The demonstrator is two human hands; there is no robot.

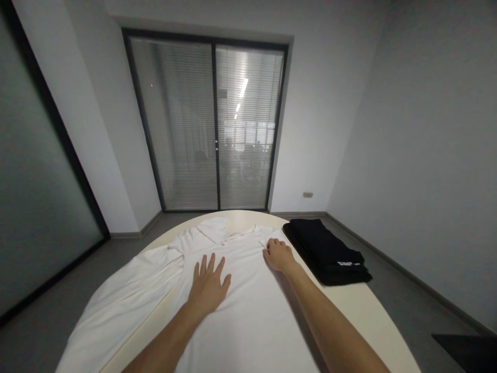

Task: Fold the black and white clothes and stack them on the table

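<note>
A white long-sleeved shirt [248, 316] lies spread over the round table, its collar toward the far edge. One sleeve [128, 295] stretches out to the left and hangs toward the table's near left side. My left hand [209, 285] rests flat on the shirt's body with the fingers spread. At the shirt's upper right edge, my right hand [278, 254] has its fingers curled in on the fabric, with small creases beside the fingertips. The right sleeve cannot be made out clearly.
A stack of folded black clothes [326, 248] with a small white label sits on the table [361, 311] at the right. Beyond the table are a glass door [217, 129] with blinds and grey walls. A dark object [469, 352] is on the floor at lower right.
</note>
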